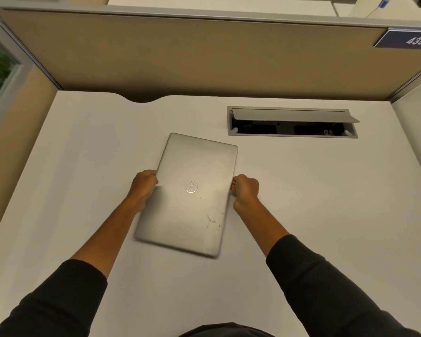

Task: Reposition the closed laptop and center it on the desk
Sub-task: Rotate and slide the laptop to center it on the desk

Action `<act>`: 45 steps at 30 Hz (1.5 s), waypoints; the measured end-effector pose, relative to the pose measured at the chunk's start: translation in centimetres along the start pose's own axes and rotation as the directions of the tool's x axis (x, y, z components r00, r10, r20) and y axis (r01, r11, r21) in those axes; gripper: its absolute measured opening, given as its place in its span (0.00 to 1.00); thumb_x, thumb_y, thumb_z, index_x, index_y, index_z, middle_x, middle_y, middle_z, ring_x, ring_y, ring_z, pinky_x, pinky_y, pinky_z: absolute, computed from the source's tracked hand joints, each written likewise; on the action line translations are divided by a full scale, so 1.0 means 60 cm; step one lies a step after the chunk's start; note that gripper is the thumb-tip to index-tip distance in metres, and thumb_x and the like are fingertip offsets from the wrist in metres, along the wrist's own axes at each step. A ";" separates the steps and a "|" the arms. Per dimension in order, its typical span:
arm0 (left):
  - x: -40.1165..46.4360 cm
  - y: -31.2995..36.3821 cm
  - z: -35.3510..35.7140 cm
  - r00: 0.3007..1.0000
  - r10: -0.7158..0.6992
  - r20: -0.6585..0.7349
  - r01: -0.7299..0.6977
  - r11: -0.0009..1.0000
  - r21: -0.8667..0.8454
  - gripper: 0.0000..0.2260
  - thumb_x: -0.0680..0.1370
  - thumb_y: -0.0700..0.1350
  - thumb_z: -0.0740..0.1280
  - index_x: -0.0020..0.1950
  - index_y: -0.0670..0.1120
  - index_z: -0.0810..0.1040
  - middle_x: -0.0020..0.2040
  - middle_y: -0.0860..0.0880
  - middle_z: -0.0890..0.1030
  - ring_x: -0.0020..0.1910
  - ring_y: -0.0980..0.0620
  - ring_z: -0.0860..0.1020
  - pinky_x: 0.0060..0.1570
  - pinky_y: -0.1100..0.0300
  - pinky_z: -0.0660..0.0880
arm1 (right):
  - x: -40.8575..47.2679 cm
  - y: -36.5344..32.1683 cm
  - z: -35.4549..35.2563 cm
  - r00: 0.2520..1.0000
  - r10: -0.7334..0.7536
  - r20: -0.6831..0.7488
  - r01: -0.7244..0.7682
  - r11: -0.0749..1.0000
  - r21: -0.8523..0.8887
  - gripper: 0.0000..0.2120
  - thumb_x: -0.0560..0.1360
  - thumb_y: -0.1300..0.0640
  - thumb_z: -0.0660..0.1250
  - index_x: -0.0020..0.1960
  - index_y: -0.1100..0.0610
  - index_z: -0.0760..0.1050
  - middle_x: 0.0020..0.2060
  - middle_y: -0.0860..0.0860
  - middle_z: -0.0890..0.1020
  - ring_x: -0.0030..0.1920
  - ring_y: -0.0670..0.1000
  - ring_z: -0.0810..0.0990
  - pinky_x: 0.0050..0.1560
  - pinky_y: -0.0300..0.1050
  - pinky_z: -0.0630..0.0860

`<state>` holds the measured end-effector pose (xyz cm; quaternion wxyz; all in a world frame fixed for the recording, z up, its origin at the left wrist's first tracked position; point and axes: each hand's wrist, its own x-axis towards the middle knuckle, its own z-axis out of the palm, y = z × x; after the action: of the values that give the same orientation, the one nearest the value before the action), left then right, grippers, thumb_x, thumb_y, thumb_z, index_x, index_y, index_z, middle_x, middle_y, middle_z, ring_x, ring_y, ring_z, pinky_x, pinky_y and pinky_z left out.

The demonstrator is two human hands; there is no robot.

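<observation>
Both hands gripping laptop

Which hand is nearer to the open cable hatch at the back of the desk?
Right. The right hand grips the laptop's right edge, below and slightly left of the cable hatch. The left hand grips the opposite edge, with the laptop between it and the hatch.
</observation>
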<state>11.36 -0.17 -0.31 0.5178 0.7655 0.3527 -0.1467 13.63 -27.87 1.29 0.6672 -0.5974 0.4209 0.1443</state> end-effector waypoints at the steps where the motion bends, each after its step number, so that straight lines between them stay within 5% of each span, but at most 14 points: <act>1: -0.004 -0.003 0.001 1.000 -0.011 -0.006 0.011 1.000 -0.019 0.22 0.78 0.34 0.59 0.71 0.40 0.78 0.62 0.43 0.80 0.59 0.43 0.77 0.63 0.50 0.75 | 0.002 -0.006 0.001 1.000 -0.004 0.005 0.004 1.000 -0.005 0.10 0.71 0.71 0.57 0.44 0.58 0.70 0.42 0.57 0.73 0.32 0.51 0.65 0.32 0.46 0.61; 8: -0.029 -0.018 0.001 1.000 -0.007 0.021 0.008 0.998 -0.070 0.22 0.79 0.34 0.60 0.72 0.42 0.78 0.66 0.42 0.81 0.64 0.41 0.78 0.70 0.43 0.75 | 0.022 -0.033 0.006 0.999 -0.028 0.037 0.029 0.999 -0.023 0.10 0.74 0.69 0.57 0.49 0.58 0.73 0.44 0.58 0.72 0.34 0.51 0.67 0.34 0.45 0.63; 15: -0.040 -0.020 0.011 0.999 0.032 -0.010 -0.033 0.994 -0.101 0.19 0.81 0.38 0.63 0.71 0.43 0.78 0.64 0.46 0.79 0.58 0.47 0.76 0.59 0.52 0.73 | 0.017 -0.008 -0.019 0.993 -0.053 0.102 0.065 0.990 -0.127 0.10 0.74 0.70 0.59 0.49 0.56 0.71 0.45 0.54 0.72 0.41 0.54 0.69 0.38 0.46 0.64; 19: -0.034 -0.014 0.014 0.999 0.037 -0.038 -0.042 0.991 -0.123 0.20 0.82 0.41 0.64 0.75 0.43 0.75 0.70 0.46 0.78 0.68 0.45 0.76 0.70 0.50 0.72 | -0.010 0.027 -0.048 0.993 -0.031 0.118 0.050 0.986 -0.157 0.08 0.72 0.67 0.60 0.47 0.55 0.71 0.43 0.54 0.74 0.46 0.54 0.71 0.46 0.50 0.67; 21: -0.029 -0.001 0.014 0.997 0.067 -0.045 -0.073 0.989 -0.129 0.20 0.82 0.41 0.64 0.74 0.44 0.76 0.68 0.48 0.78 0.66 0.48 0.76 0.68 0.54 0.72 | -0.022 0.044 -0.064 0.990 -0.013 0.142 0.035 0.988 -0.150 0.08 0.72 0.66 0.61 0.47 0.55 0.72 0.42 0.55 0.76 0.45 0.54 0.74 0.46 0.51 0.70; 24: -0.021 0.029 0.019 0.996 0.078 -0.047 -0.084 0.989 -0.126 0.09 0.81 0.41 0.64 0.56 0.52 0.81 0.55 0.52 0.80 0.57 0.50 0.74 0.53 0.59 0.72 | -0.033 0.067 -0.083 0.990 0.011 0.140 0.010 0.989 -0.148 0.06 0.74 0.65 0.63 0.48 0.57 0.75 0.41 0.55 0.80 0.43 0.52 0.80 0.47 0.49 0.75; 28: -0.027 0.049 0.030 0.993 0.097 -0.075 -0.103 0.991 -0.088 0.15 0.81 0.40 0.62 0.39 0.57 0.68 0.39 0.58 0.69 0.51 0.49 0.70 0.40 0.63 0.65 | -0.040 0.084 -0.091 0.991 0.031 0.131 -0.010 0.988 -0.153 0.05 0.75 0.65 0.63 0.45 0.60 0.77 0.37 0.53 0.84 0.42 0.52 0.83 0.46 0.48 0.80; 33: -0.060 0.012 0.050 0.984 0.137 -0.115 -0.137 0.991 0.003 0.05 0.79 0.43 0.62 0.45 0.46 0.76 0.42 0.50 0.74 0.41 0.49 0.73 0.47 0.57 0.67 | -0.040 0.076 -0.079 0.990 0.048 0.134 -0.027 0.988 -0.155 0.06 0.73 0.67 0.61 0.46 0.57 0.72 0.41 0.57 0.73 0.44 0.56 0.70 0.44 0.50 0.70; 36: -0.076 -0.007 0.051 0.988 0.071 -0.140 -0.076 0.997 -0.031 0.21 0.82 0.47 0.63 0.73 0.39 0.76 0.63 0.46 0.82 0.61 0.44 0.81 0.58 0.58 0.71 | -0.038 0.069 -0.070 0.992 0.067 0.102 -0.048 0.983 -0.178 0.06 0.72 0.67 0.60 0.45 0.58 0.68 0.42 0.57 0.69 0.45 0.56 0.65 0.45 0.50 0.65; 39: -0.086 -0.021 0.050 0.987 0.023 -0.161 -0.037 0.996 -0.082 0.23 0.83 0.48 0.62 0.76 0.40 0.74 0.66 0.46 0.82 0.63 0.44 0.80 0.62 0.56 0.71 | -0.034 0.066 -0.065 0.992 0.073 0.101 -0.055 0.984 -0.172 0.06 0.71 0.67 0.59 0.45 0.58 0.68 0.42 0.57 0.70 0.45 0.56 0.66 0.44 0.50 0.65; 42: -0.081 -0.028 0.050 0.985 -0.014 -0.172 -0.009 0.991 -0.133 0.13 0.83 0.48 0.62 0.61 0.46 0.83 0.60 0.47 0.83 0.63 0.42 0.78 0.63 0.52 0.73 | -0.031 0.062 -0.063 0.993 0.075 0.096 -0.059 0.985 -0.162 0.06 0.71 0.67 0.59 0.46 0.58 0.68 0.42 0.57 0.70 0.43 0.56 0.66 0.42 0.50 0.65; 43: -0.080 -0.027 0.050 0.984 -0.035 -0.176 0.006 0.987 -0.161 0.09 0.83 0.48 0.63 0.50 0.49 0.82 0.52 0.50 0.82 0.58 0.43 0.77 0.59 0.53 0.73 | -0.029 0.061 -0.062 0.993 0.073 0.093 -0.057 0.985 -0.160 0.06 0.71 0.67 0.59 0.46 0.58 0.68 0.42 0.57 0.70 0.41 0.55 0.67 0.40 0.49 0.66; 45: -0.075 -0.022 0.051 0.978 -0.075 -0.193 0.032 0.975 -0.219 0.10 0.83 0.50 0.63 0.44 0.50 0.76 0.47 0.52 0.79 0.53 0.45 0.76 0.56 0.53 0.73 | -0.027 0.060 -0.062 0.994 0.063 0.093 -0.048 0.986 -0.161 0.05 0.70 0.66 0.59 0.45 0.59 0.69 0.41 0.57 0.72 0.38 0.54 0.69 0.37 0.47 0.67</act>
<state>7.68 -4.39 0.15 0.5550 0.7062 0.4373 -0.0438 8.69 -29.93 0.32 0.6330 -0.6288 0.3916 0.2249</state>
